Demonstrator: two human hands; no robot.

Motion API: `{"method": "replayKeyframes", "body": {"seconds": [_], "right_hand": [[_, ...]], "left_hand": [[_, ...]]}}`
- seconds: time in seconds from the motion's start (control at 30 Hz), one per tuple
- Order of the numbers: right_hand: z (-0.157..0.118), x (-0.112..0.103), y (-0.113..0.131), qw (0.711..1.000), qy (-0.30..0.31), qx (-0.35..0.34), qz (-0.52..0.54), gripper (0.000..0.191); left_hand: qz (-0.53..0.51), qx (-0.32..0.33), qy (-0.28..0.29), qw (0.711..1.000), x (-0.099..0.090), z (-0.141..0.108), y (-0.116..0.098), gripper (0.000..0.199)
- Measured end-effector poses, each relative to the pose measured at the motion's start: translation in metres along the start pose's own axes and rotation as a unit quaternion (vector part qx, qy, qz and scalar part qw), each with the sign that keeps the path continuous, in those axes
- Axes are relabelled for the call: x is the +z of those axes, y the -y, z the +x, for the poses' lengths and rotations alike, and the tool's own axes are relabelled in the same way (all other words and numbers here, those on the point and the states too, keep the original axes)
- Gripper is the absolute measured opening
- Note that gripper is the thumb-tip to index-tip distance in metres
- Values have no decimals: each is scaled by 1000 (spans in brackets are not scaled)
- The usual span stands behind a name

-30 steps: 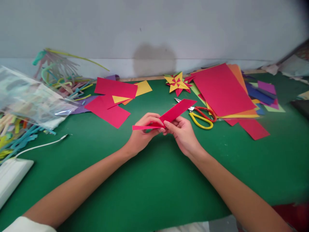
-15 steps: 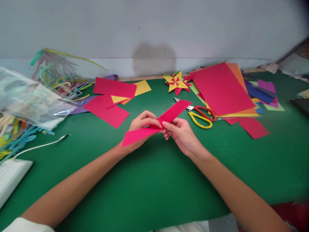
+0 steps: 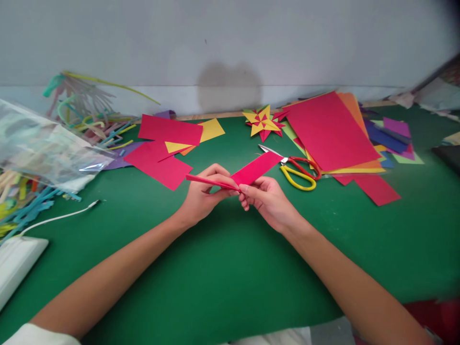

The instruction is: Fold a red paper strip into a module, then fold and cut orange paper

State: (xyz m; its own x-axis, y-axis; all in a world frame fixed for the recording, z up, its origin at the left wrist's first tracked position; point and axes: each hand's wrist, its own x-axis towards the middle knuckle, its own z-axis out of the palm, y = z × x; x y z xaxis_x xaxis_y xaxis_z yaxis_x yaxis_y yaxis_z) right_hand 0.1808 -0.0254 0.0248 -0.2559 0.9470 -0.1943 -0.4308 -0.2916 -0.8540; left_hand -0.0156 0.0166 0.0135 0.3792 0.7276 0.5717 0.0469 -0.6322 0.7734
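Observation:
A folded strip of red paper [image 3: 257, 168] is held between my two hands above the green table. My left hand [image 3: 205, 196] grips its left half, which is turned nearly edge-on to me. With thumb and fingers, my right hand [image 3: 268, 199] pinches the paper near its middle fold. The strip's other half slants up to the right, its far end overlapping the view of the scissors [image 3: 299, 176]. These have one red and one yellow handle and lie with the blades parted. Behind them rests a red and yellow folded paper star [image 3: 263, 123].
Red paper pieces [image 3: 170, 129] and a yellow piece [image 3: 212, 130] lie at the back left. A stack of coloured sheets [image 3: 330, 132] stands right of the star. Far left are a clear plastic bag [image 3: 53, 143], pipe cleaners [image 3: 89, 117] and a white device with a cable [image 3: 21, 258].
The left half of the red strip has tilted up, from its flat face showing to nearly edge-on. My left fingers shifted slightly with it; my right hand stays nearly in place.

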Motion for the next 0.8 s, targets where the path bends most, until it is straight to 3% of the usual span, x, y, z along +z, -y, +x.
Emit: {"method": "replayKeyframes", "body": {"seconds": [0.2, 0.6, 0.8], "right_hand": [[0, 3, 0, 1000, -6, -15, -8, 24], [0, 1, 3, 994, -14, -63, -91, 24], [1, 1, 1, 991, -19, -68, -113, 28]], "left_hand": [[-54, -29, -15, 998, 3, 2, -4, 3], [2, -32, 19, 999, -6, 4, -1, 10], [-31, -53, -13, 998, -5, 2, 2, 12]]}}
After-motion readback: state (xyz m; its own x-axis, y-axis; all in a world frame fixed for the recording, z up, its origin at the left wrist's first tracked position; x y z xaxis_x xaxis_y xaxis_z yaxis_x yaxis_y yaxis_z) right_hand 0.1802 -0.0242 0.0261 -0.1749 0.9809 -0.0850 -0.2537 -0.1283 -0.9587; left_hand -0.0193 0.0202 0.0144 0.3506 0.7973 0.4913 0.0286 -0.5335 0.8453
